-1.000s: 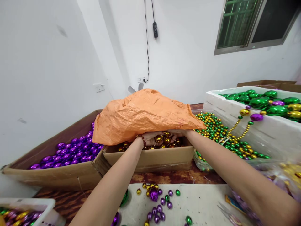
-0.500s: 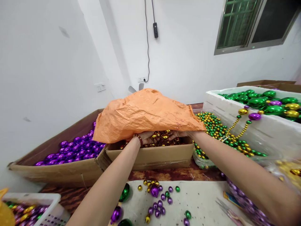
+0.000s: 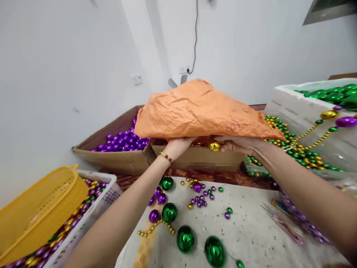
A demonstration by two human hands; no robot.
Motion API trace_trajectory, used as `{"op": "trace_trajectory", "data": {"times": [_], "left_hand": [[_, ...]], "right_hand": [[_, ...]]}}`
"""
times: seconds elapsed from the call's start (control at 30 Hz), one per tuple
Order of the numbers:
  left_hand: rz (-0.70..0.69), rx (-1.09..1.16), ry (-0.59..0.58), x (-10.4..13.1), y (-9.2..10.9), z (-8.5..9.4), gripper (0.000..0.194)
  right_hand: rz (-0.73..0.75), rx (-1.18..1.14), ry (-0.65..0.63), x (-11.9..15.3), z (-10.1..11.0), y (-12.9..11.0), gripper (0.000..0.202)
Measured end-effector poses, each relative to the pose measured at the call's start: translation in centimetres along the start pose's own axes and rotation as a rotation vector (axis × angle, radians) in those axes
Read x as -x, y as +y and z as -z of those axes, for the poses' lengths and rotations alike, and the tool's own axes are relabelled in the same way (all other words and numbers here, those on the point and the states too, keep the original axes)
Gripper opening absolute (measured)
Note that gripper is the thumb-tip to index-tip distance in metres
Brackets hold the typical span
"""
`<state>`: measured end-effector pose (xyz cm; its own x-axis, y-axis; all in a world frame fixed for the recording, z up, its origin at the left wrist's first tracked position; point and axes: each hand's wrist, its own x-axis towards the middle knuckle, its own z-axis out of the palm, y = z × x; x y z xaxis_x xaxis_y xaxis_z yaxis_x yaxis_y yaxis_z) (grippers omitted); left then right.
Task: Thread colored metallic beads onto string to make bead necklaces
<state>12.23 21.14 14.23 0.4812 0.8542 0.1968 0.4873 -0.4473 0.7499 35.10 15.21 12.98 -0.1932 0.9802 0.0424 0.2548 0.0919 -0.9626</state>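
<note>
An orange woven sack [image 3: 203, 111] drapes over an open cardboard box [image 3: 200, 162] that has gold beads inside. My left hand [image 3: 180, 146] reaches in under the sack's near edge; its fingers are hidden there. At the right of the box's front rim, my right hand [image 3: 237, 144] has its fingers closed at a shiny gold bead [image 3: 214, 146], with the sack's edge lying over its back. On the pale sheet [image 3: 248, 216] in front lie big green balls [image 3: 185, 239], purple balls [image 3: 154, 216], small purple beads [image 3: 199, 201] and a short gold bead string [image 3: 150, 229].
A box of purple balls [image 3: 122, 141] stands at left. Nearer are a yellow basket [image 3: 41, 208] and a white crate [image 3: 111, 180]. At right are a tub of green and gold beads [image 3: 312, 160], a white foam box [image 3: 295, 102] and scissors [image 3: 287, 227].
The view has tilted down and swung left, showing more of the sheet and the yellow basket. My right hand has come up to the box's front rim with a gold bead.
</note>
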Motion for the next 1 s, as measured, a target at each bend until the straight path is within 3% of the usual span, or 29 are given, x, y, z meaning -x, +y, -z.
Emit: {"op": "trace_trajectory", "data": {"times": [0.1,0.2,0.3,0.37,0.5,0.67,0.8,0.9,1.0], "left_hand": [[-0.097,-0.137,0.079,5.5,-0.6,0.7,0.037],[-0.101,-0.364,0.125,10.8,-3.8,0.9,0.038],[-0.010,-0.503,0.186,14.9,-8.5,0.7,0.040],[0.061,-0.553,0.223,16.9,-11.2,0.4,0.042],[0.111,-0.575,0.234,19.3,-14.3,-0.8,0.043],[0.150,-0.607,0.293,20.3,-15.1,-2.4,0.052],[0.178,-0.623,0.274,20.4,-15.0,-2.9,0.056],[0.178,-0.618,0.281,20.6,-14.8,-2.7,0.055],[0.191,-0.611,0.360,21.5,-14.6,-2.6,0.054]], "right_hand": [[-0.018,-0.181,-0.248,2.2,-3.8,-0.1,0.042],[-0.091,-0.083,-0.402,2.6,-9.7,1.8,0.045],[-0.097,0.239,-0.329,1.1,-15.8,4.7,0.045],[-0.094,0.332,-0.290,-0.2,-18.9,6.4,0.044],[-0.072,0.411,-0.268,-1.7,-22.1,8.0,0.045],[-0.024,0.428,-0.254,-1.3,-22.4,8.1,0.048],[0.024,0.411,-0.177,1.1,-20.1,7.6,0.047],[0.026,0.420,-0.096,5.3,-16.6,7.7,0.037],[-0.047,0.451,0.051,12.1,-13.1,9.0,0.029]]}}
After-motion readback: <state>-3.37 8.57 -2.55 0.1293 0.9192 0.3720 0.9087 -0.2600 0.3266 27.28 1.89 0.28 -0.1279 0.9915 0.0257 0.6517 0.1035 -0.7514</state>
